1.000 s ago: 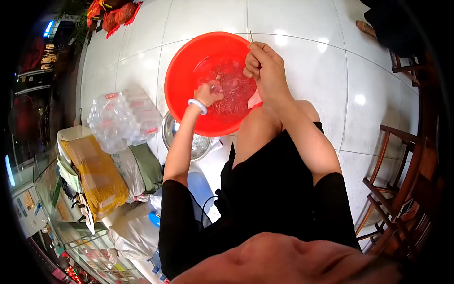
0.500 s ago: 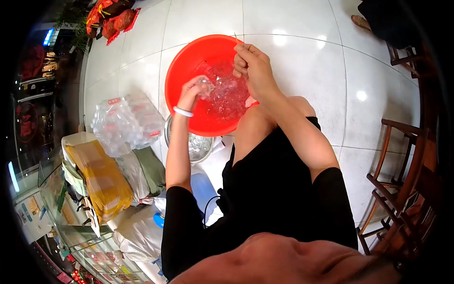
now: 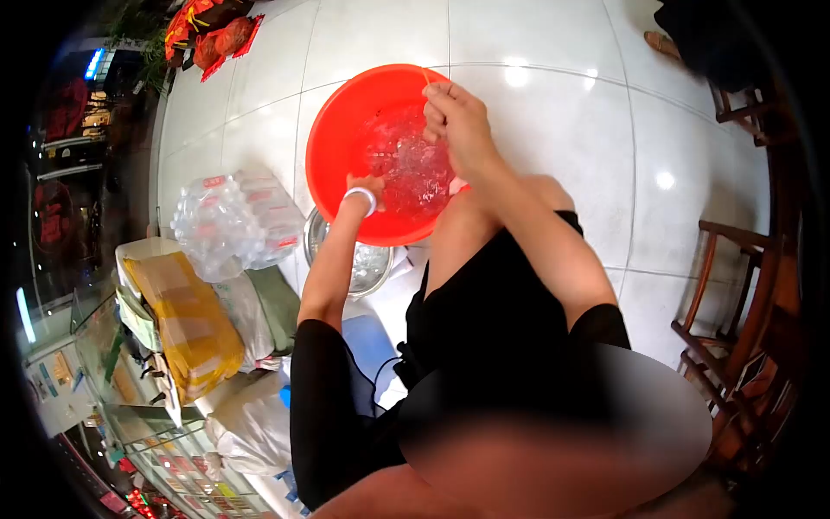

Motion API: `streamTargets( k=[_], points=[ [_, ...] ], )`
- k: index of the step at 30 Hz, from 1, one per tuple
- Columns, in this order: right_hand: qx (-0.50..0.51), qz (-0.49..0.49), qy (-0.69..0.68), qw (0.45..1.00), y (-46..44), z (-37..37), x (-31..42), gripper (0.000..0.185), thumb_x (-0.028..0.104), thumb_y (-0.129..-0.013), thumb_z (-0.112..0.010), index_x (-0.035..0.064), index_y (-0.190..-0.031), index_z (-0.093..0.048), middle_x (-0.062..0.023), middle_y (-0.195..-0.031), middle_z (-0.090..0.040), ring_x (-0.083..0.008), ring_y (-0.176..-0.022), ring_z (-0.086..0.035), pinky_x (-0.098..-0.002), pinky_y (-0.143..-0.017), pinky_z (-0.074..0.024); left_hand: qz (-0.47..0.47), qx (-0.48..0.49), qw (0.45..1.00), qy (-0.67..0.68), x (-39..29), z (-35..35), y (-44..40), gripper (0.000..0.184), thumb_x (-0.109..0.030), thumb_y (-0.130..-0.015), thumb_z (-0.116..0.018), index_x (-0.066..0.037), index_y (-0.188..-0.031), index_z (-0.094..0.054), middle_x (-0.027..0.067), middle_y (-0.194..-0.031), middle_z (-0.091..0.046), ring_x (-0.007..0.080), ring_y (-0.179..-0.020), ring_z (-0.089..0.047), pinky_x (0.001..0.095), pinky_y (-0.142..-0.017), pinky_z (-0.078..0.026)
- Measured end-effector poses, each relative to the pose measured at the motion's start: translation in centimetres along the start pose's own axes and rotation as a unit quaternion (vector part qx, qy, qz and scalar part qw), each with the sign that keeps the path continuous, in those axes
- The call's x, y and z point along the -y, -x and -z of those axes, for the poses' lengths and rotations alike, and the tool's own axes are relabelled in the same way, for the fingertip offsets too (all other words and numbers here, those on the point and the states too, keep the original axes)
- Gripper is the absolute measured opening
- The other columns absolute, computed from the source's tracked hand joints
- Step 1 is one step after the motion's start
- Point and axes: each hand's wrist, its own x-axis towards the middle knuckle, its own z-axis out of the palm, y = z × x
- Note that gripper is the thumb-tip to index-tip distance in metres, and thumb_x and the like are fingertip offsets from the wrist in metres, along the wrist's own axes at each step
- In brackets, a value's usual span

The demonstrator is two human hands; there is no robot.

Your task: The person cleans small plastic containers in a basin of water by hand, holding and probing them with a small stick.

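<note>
A large red basin [image 3: 333, 156] stands on the tiled floor, with water and clear glass-like pieces [image 3: 415, 160] inside. Over its near left side is my left hand [image 3: 367, 189], a white bangle on the wrist; its fingers point into the basin and are too small and blurred to read. My right hand [image 3: 451, 108] is above the basin's right rim, fingers closed round a thin, light stick [image 3: 425, 76] that points up. Partly under my left forearm and the basin is a metal bowl [image 3: 372, 270] holding clear pieces.
Wrapped clear bottles [image 3: 229, 225] lie left of the basin. Nearer are a yellow-taped package [image 3: 186, 320], sacks [image 3: 251, 432] and a glass case [image 3: 173, 467]. Wooden chairs [image 3: 726, 311] stand right. Another person's shoe [image 3: 661, 43] shows at upper right. Red bags [image 3: 216, 39] sit upper left.
My left hand rose with a clear piece, then moved down and right; that piece no longer shows in it. My right hand has shifted slightly left, still closed on the stick.
</note>
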Motion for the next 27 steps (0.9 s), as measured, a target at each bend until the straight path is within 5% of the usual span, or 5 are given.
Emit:
streamTargets(
  k=[9, 13, 22, 25, 27],
  points=[
    [0.0, 0.022, 0.008, 1.0, 0.0, 0.1, 0.0, 0.012, 0.016, -0.084, -0.05, 0.0037, -0.084, -0.05, 0.003, -0.057, -0.036, -0.0055, -0.048, -0.03, -0.022, -0.047, -0.031, -0.132, -0.053, 0.736, 0.662, 0.0, 8.9, 4.5, 0.04, -0.02, -0.066, -0.066, -0.003, -0.101, -0.058, 0.0112, -0.075, -0.059, 0.018, -0.061, -0.053, 0.0246, -0.061, -0.044],
    [-0.001, -0.011, 0.011, 1.0, 0.6, -0.1, -0.6, 0.012, 0.016, -0.084, -0.05, 0.0036, -0.084, -0.049, 0.0026, -0.058, -0.038, -0.0056, -0.048, -0.032, -0.0213, -0.046, -0.0315, -0.103, 0.083, 0.972, -0.195, -1.1, 0.0, 0.0, 0.041, -0.033, -0.064, -0.066, -0.007, -0.095, -0.061, 0.0155, -0.091, -0.062, 0.03, -0.086, -0.06, 0.0371, -0.074, -0.047],
    [0.011, 0.004, 0.006, 1.0, 0.1, 0.0, -0.2, 0.011, 0.016, -0.084, -0.051, 0.0049, -0.083, -0.05, 0.0033, -0.057, -0.037, -0.0055, -0.049, -0.031, -0.0221, -0.048, -0.0317, -0.096, -0.018, 0.637, 0.765, -0.7, 7.8, 3.8, 0.032, -0.02, -0.065, -0.067, -0.004, -0.092, -0.06, 0.0109, -0.079, -0.063, 0.0127, -0.071, -0.06, 0.0231, -0.063, -0.047],
    [0.022, 0.011, 0.022, 0.999, 0.3, 0.0, -0.7, 0.012, 0.017, -0.084, -0.052, 0.0051, -0.083, -0.05, 0.0034, -0.057, -0.037, -0.0056, -0.049, -0.031, -0.0223, -0.048, -0.0315, -0.083, 0.064, 0.984, -0.147, -0.7, 0.3, -0.9, 0.036, -0.024, -0.063, -0.068, -0.005, -0.093, -0.061, 0.0173, -0.091, -0.062, 0.024, -0.086, -0.061, 0.03, -0.073, -0.048],
    [-0.005, -0.035, 0.0, 0.999, 0.6, 0.1, -1.0, 0.012, 0.016, -0.084, -0.052, 0.005, -0.083, -0.05, 0.0036, -0.057, -0.036, -0.0056, -0.048, -0.031, -0.0221, -0.048, -0.031, 0.024, -0.093, 0.987, 0.133, 1.4, -0.9, -2.2, 0.039, -0.027, -0.062, -0.068, -0.006, -0.095, -0.062, 0.0171, -0.092, -0.062, 0.0306, -0.085, -0.061, 0.035, -0.076, -0.047]
  ],
)
